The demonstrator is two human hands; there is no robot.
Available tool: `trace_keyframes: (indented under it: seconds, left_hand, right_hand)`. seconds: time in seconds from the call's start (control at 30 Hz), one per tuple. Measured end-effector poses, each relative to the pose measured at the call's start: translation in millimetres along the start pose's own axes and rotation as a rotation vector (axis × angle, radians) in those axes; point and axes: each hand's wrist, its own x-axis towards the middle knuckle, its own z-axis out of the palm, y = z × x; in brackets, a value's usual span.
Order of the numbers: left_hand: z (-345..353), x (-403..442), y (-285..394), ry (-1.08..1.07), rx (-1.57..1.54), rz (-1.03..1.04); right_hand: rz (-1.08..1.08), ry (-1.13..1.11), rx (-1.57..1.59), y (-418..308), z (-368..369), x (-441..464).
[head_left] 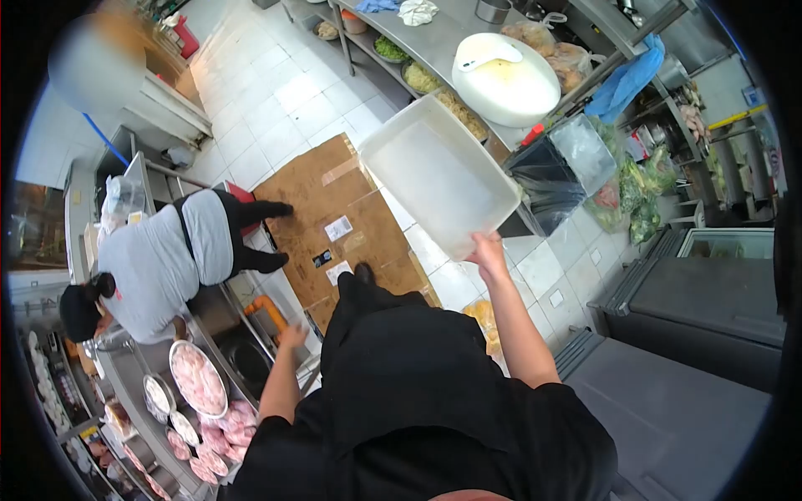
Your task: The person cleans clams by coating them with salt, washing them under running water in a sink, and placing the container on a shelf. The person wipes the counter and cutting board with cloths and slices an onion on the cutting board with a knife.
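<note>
The person's right hand (487,255) grips the rim of a white tub (439,171) at the tub's five o'clock corner, fingers closed on the edge. The tub's open side faces the camera, at one o'clock in the view. Toward eight o'clock, the left hand (292,336) is blurred near an orange pipe (269,311); whether it holds anything cannot be told. Flattened cardboard (313,188) covers floor at ten o'clock. At nine, a co-worker in grey (146,271) bends over the sink area. Farther out at eight, an oval basin (198,378) of pale pink meat sits on a metal desk (134,359).
</note>
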Motion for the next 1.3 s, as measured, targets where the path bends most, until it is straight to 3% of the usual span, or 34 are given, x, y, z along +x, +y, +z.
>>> trace_keyframes:
  seconds: [0.13,0.27,0.37,0.43,0.53,0.57,0.6,0.63,0.7,0.77,0.83,0.9,1.1,1.23,1.3]
  left_hand:
    - [20.7,-65.3,-28.8,-0.359,-0.199,-0.320]
    - [4.9,-30.9,-2.4,-0.454,-0.334,-0.328]
    - [-55.4,44.2,29.3,-0.375,-0.362,-0.201]
    - [-115.9,105.2,56.8,-0.270,-0.364,-0.109]
    - [-228.8,213.4,97.8,0.009,-0.359,0.075]
    - [-255.5,259.9,97.7,0.320,-0.290,0.394]
    - [-314.9,278.7,123.0,0.384,-0.393,0.473]
    - [-377.8,286.5,146.5,0.318,-0.416,0.387]
    - [-455.6,318.7,171.3,0.430,-0.625,0.365]
    - [-516.9,346.6,187.5,0.569,-0.655,0.500]
    - [-557.6,363.9,199.3,0.535,-0.741,0.428]
    - [-563.6,380.6,190.6,0.513,-0.844,0.345]
    - [-501.7,402.0,132.8,0.294,-0.608,-0.025]
    - [-490.4,396.7,98.0,0.420,-0.846,-0.230]
    - [-487.8,406.2,69.4,0.423,-0.897,-0.326]
  right_hand:
    - [0.260,-0.186,0.224,-17.2,70.6,49.3]
    - [0.401,-0.261,0.335,-39.2,141.0,103.0]
    - [0.465,-0.314,0.290,-67.0,185.7,141.8]
    - [0.502,-0.184,0.317,-84.0,214.5,166.1]
    - [0.421,-0.201,0.321,-108.9,244.5,201.4]
    - [0.374,-0.201,0.331,-115.1,251.3,213.4]
    - [0.339,-0.207,0.348,-123.8,259.3,222.4]
    - [0.285,-0.163,0.305,-134.7,271.2,226.9]
    - [0.254,-0.158,0.254,-140.0,281.8,254.7]
    - [0.250,-0.120,0.179,-146.7,295.4,287.7]
    - [0.239,-0.092,0.091,-154.1,311.3,324.4]
    - [0.237,-0.081,-0.010,-164.1,334.1,370.6]
    - [0.421,-0.303,-0.305,-179.7,440.9,536.3]
    - [0.449,-0.444,-0.462,-209.8,563.5,592.3]
    - [0.731,-0.643,-0.411,-220.4,623.0,610.7]
